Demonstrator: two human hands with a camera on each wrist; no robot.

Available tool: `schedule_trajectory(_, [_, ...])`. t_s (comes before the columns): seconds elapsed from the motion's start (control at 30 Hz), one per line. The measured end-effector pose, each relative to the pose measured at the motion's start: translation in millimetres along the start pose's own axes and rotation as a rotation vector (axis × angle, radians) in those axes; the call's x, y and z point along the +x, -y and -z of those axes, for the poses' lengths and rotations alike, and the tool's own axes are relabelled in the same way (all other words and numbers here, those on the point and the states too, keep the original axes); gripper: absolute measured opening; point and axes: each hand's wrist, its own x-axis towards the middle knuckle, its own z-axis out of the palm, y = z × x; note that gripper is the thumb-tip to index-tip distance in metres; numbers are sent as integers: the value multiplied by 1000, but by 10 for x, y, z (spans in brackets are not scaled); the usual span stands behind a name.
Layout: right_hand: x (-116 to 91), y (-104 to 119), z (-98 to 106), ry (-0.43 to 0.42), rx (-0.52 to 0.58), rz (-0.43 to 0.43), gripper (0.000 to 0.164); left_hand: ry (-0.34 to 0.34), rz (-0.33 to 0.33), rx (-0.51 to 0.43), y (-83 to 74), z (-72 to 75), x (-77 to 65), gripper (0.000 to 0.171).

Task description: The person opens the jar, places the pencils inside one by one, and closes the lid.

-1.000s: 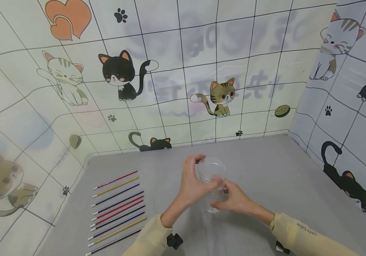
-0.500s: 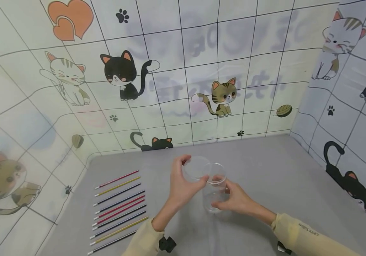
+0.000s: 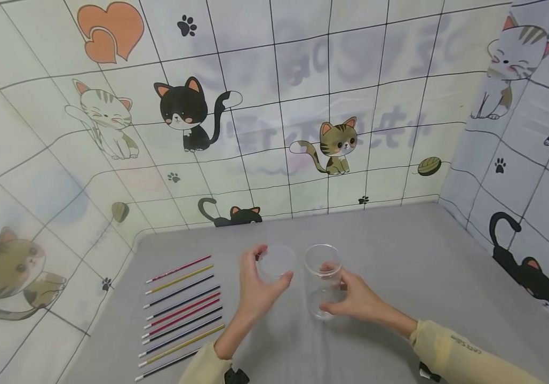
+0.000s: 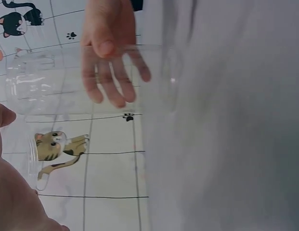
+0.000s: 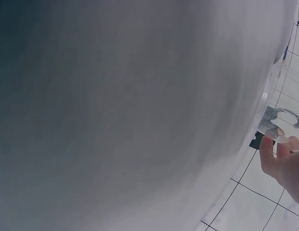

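In the head view my left hand grips a clear round lid by its edge, between thumb and fingers. A clear plastic jar stands upright on the table just right of the lid, its open rim facing up. My right hand holds the jar low on its right side, the fingers partly seen through its wall. The left wrist view shows the jar lying across the picture, with the lid beside its mouth end. Only part of my right hand shows at the edge of the right wrist view.
Several striped pencils in red, yellow and dark colours lie in a row left of my hands, their white ends to the left. My left sleeve covers the end of the nearest one. A cat-print cloth walls the grey table.
The lid was over the jar's mouth; my left hand has lifted it off and carried it left, apart from the jar. My right hand and the jar have stayed in place.
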Motion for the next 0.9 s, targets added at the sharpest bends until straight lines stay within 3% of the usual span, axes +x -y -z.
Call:
schedule_trajectory(0.33, [3,-24,14,2,-5,13,76,103,22,118,296,-44,-231,68])
schedule_trajectory(0.53, [-4,-30,7,3,0,21,75,140,34,192,393,-102,-342,70])
schedule_trajectory(0.73, [-1,-20,10,4,1,14,75,191,104,250,445,-145,-365,72])
schedule_trajectory(0.9, [-2,-19,18,14,-15,14,76,232,104,292,482,-179,-352,73])
